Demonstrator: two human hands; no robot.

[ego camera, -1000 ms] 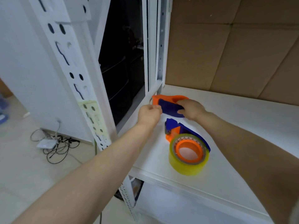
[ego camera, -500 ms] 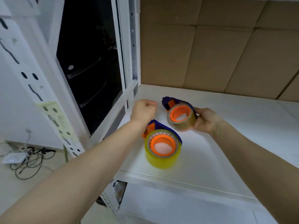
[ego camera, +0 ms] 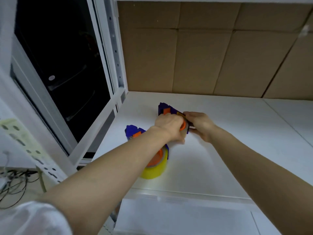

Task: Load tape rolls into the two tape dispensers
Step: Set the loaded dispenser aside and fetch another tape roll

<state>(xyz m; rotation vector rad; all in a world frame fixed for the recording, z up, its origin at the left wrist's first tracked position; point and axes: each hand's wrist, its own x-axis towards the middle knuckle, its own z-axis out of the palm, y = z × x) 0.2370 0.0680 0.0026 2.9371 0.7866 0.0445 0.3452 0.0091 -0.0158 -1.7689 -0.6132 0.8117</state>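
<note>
Both of your hands meet on the far tape dispenser (ego camera: 164, 109), which lies on the white shelf (ego camera: 220, 158) near the cardboard backing (ego camera: 186, 56). Your right hand (ego camera: 201, 126) wraps its curled fingers round the dispenser's handle end, apparently to steady the body. Your left hand (ego camera: 169, 127) curls over the translucent tape roll (ego camera: 186, 130) on the orange hub (ego camera: 183, 127), probably to seat it or to find the free end; how far the roll sits home is hidden under the fingers. The near tape dispenser (ego camera: 133, 131) lies closer to the shelf's front edge, well apart from your hands. It already carries the yellow tape roll (ego camera: 155, 171), and your left forearm crosses above it and hides part of it. Half a second earlier your right hand alone held the far dispenser, with the roll's face in full view. Your left hand was then a loose fist above the near dispenser and touched nothing. It has since come across onto the far roll, while the yellow-roll dispenser has kept its place.
</note>
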